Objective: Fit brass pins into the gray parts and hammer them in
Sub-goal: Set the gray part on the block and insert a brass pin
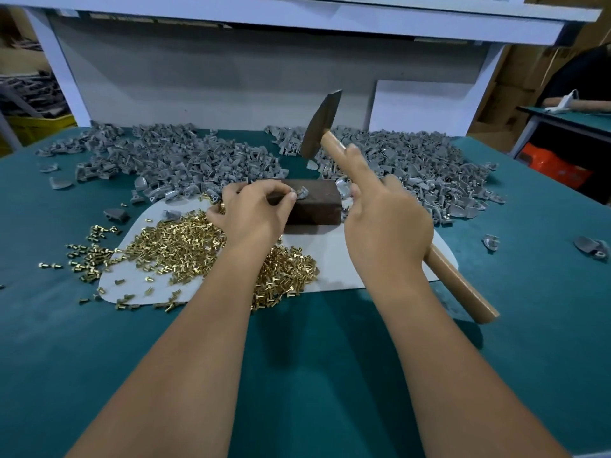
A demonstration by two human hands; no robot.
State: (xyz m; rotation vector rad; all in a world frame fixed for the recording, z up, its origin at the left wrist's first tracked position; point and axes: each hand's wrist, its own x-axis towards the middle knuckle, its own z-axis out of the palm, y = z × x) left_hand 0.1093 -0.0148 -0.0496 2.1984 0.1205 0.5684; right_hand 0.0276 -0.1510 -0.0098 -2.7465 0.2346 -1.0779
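A dark brown block (317, 206) sits mid-table on a white sheet (330, 259). My left hand (254, 213) pinches a small gray part (301, 193) with a brass pin in it on the block's top. My right hand (386, 223) grips the wooden handle of a hammer (319, 127), with the index finger stretched along the handle. The metal head is raised above and behind the block. A heap of brass pins (185, 246) lies on the sheet under my left forearm.
Two big piles of gray parts, one at the left (178, 160) and one at the right (420, 166), cover the back of the green table (99, 358). Loose gray parts lie at the right edge (591, 247). A white backboard stands behind. Another person's arm rests on a table at the far right.
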